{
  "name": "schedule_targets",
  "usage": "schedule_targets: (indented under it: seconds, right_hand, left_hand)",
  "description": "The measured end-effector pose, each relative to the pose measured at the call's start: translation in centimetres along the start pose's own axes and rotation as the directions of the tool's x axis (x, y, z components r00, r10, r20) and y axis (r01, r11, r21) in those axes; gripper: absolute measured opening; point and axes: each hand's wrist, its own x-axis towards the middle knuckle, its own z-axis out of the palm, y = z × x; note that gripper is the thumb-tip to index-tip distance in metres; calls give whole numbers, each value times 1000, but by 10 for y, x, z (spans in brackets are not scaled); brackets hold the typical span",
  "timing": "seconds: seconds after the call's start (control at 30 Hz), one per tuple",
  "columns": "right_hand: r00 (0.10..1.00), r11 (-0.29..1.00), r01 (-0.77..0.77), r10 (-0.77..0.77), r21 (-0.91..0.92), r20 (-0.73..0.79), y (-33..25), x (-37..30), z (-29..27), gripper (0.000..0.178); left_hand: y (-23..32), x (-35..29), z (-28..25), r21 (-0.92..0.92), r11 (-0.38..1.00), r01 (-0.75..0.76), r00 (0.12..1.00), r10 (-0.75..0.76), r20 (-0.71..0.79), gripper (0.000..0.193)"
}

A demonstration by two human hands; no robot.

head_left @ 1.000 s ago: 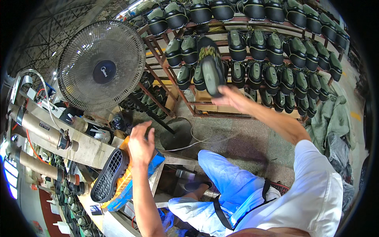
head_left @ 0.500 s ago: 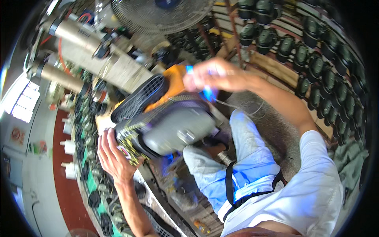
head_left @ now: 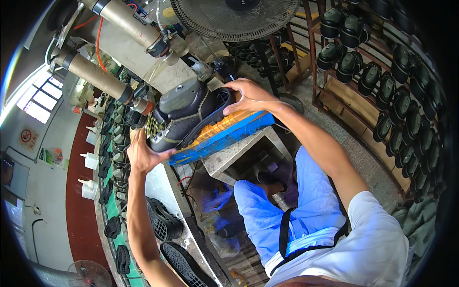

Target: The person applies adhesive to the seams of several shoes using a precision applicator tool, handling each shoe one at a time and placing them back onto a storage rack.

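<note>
A black and grey shoe (head_left: pixel 191 115) with yellow-and-black laces sits on a dark green last (head_left: pixel 181 97), over a black outsole (head_left: pixel 224 99). At the heel end, the outsole's gridded inside shows beyond the upper. Beneath them lies an orange pad (head_left: pixel 224 127) on a blue base (head_left: pixel 229 138). My left hand (head_left: pixel 142 154) is closed round the toe end, thumb along the near side; its fingertips are hidden. My right hand (head_left: pixel 251 98) wraps the outsole's heel end, thumb on the near side and fingers on the far side.
Two beige cylinders (head_left: pixel 91 76) stand left of the pad. A fan (head_left: pixel 234 19) is at the top, shoe racks (head_left: pixel 368 86) at right. Loose soles (head_left: pixel 184 263) lie on the bench by my left forearm. White bottles (head_left: pixel 89 189) line the left side.
The shoe has moved from near me onto the pad, over the outsole, and turned over. My right hand has come down onto the outsole's heel end. My left hand stays at the toe end.
</note>
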Motion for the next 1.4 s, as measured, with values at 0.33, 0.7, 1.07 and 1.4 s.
schedule_targets:
  seconds: [0.33, 0.7, 1.07, 1.4]
  right_hand:
    - [980, 939, -139, 83, 315, 183, -9, 7, -9, 76]
    - [964, 933, -189, 116, 306, 240, -14, 16, -5, 75]
    - [958, 949, -196, 131, 247, 257, -14, 17, -5, 84]
    - [941, 961, -195, 128, 194, 313, -21, 19, -13, 89]
  left_hand:
    - [24, 35, 7, -84, 991, 106, 966, -82, 247, 107]
    - [1, 37, 15, -97, 992, 76, 949, -43, 313, 120]
    - [-75, -10, 47, -882, 381, 279, 947, 41, 317, 90]
    - [-49, 25, -9, -258, 961, 100, 861, 47, 506, 86]
